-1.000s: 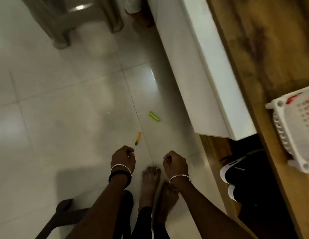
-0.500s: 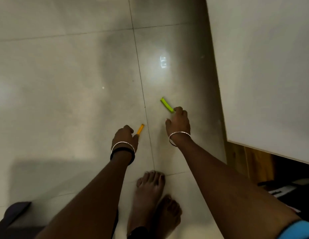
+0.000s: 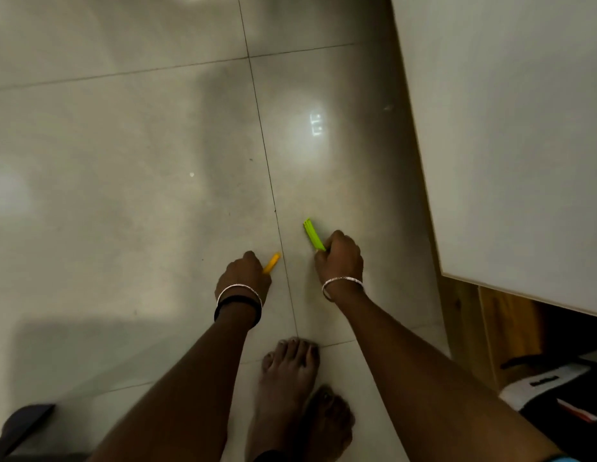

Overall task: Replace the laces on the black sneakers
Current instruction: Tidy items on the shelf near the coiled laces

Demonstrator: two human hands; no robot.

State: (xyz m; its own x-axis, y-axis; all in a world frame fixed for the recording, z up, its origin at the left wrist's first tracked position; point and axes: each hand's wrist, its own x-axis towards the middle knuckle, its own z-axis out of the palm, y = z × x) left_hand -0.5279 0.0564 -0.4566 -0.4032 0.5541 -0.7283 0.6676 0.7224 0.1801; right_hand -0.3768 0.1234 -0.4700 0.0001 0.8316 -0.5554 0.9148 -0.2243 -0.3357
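Note:
Both my hands are down at the pale tiled floor. My left hand (image 3: 244,272) curls round the near end of a small orange clip (image 3: 272,262) lying on the tile. My right hand (image 3: 340,253) pinches the near end of a green clip (image 3: 312,233), whose far end points up and left. A black sneaker with a white sole (image 3: 554,391) shows at the lower right, tucked under the wooden shelf and partly cut off by the frame. No laces are visible.
A white cabinet top (image 3: 510,128) fills the right side, above a wooden shelf frame (image 3: 470,331). My bare feet (image 3: 290,388) stand just behind my hands. A dark object (image 3: 20,425) lies at the lower left corner.
I have bent down toward the floor. My hands went from hanging closed above my feet to reaching the two clips, and each now has hold of one.

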